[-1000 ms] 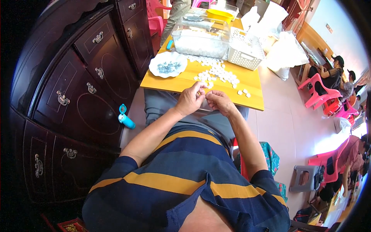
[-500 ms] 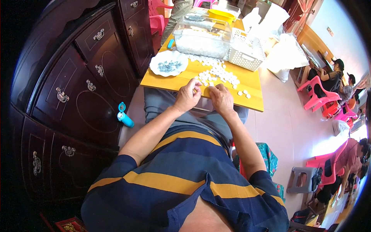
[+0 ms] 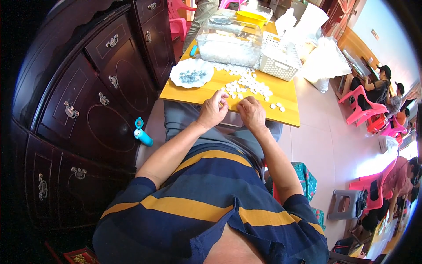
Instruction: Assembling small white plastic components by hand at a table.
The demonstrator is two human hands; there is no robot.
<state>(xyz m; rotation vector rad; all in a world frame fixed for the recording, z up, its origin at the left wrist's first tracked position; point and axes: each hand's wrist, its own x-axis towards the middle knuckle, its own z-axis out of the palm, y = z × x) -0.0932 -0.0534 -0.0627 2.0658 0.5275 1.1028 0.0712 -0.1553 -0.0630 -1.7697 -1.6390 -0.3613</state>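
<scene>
At the near edge of the wooden table (image 3: 193, 95), my left hand (image 3: 213, 109) is closed with thumb and fingertips pinched together. Whatever it holds is too small to make out. My right hand (image 3: 252, 113) rests close beside it at the table edge, fingers curled down, and its fingertips are hidden beneath it. Just beyond both hands lie several small round white pieces (image 3: 247, 82), loosely scattered. To the left stands a white scalloped plate (image 3: 176, 80) holding small dark bluish bits. Behind the pieces sits a clear plastic bin (image 3: 228, 55) filled with white items.
A white perforated basket (image 3: 279, 70) and white sacks (image 3: 327, 66) stand at the right. A yellow basin (image 3: 251, 18) is farther back. On the floor at left is a turquoise bottle (image 3: 143, 136) by the dark cabinet (image 3: 88, 101). Other people sit on pink chairs (image 3: 364, 107) at right.
My right hand's fingers have shifted slightly at the table edge, and a white piece near its fingertips no longer shows. The left hand stays pinched in nearly the same place.
</scene>
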